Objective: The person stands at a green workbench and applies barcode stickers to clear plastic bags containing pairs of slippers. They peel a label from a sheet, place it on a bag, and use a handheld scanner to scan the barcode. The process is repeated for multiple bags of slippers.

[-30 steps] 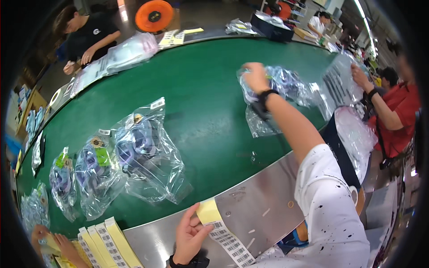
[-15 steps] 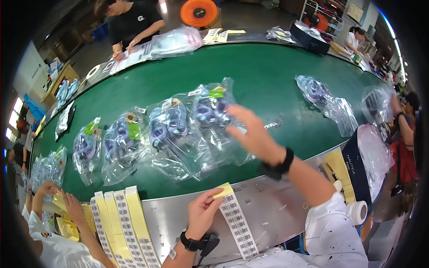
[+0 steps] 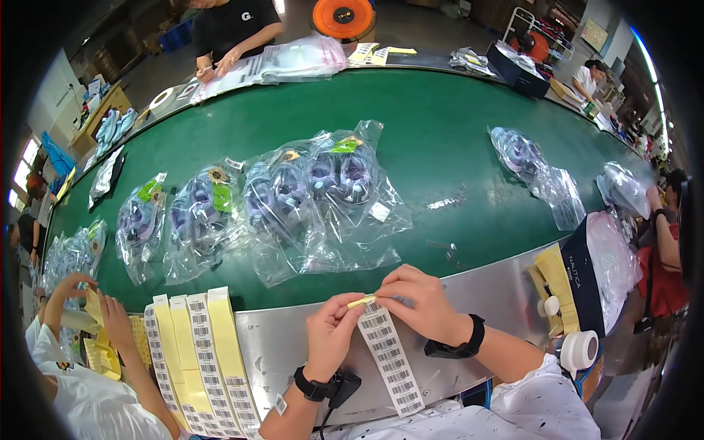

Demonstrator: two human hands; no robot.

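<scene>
At its top, both hands (image 3: 331, 339) (image 3: 422, 302) partly hide the label strip (image 3: 391, 357).

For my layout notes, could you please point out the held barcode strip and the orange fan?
Barcode strip (image 3: 391, 358): head view, middle of its label face.
Orange fan (image 3: 342, 15): head view, its dark hub.

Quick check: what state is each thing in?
Left hand, pinching label strip near its top.
Right hand, pinching that same end.
Label strip, printed face showing.
Other strips, lying side by side.
Bagged shoes, lying on green table.
Dark box, open, holding clear plastic.
Orange fan, cannot tell if spinning.
</scene>
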